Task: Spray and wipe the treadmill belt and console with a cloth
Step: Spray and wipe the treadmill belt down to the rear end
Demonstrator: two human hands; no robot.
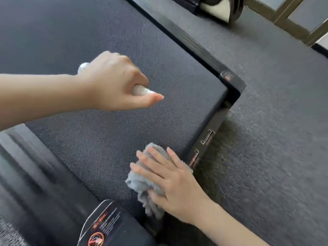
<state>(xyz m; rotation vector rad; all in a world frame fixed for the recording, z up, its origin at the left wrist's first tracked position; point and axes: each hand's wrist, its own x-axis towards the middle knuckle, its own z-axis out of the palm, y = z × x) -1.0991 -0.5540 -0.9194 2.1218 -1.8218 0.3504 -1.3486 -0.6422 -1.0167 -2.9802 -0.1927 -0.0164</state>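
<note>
Your left hand [113,80] grips spray bottle [141,90] above belt [88,139] middle. Right hand [170,183], spread flat, presses cloth [137,183] at belt end edge. Keep pressure even; wipe toward far corner, strokes overlapping.

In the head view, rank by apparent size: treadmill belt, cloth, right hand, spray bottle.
Largest by far: treadmill belt.
Next: right hand and cloth, about alike; the hand hides part of the cloth, so unranked.
Smallest: spray bottle, only its ends showing beyond the gripping left hand.
</note>
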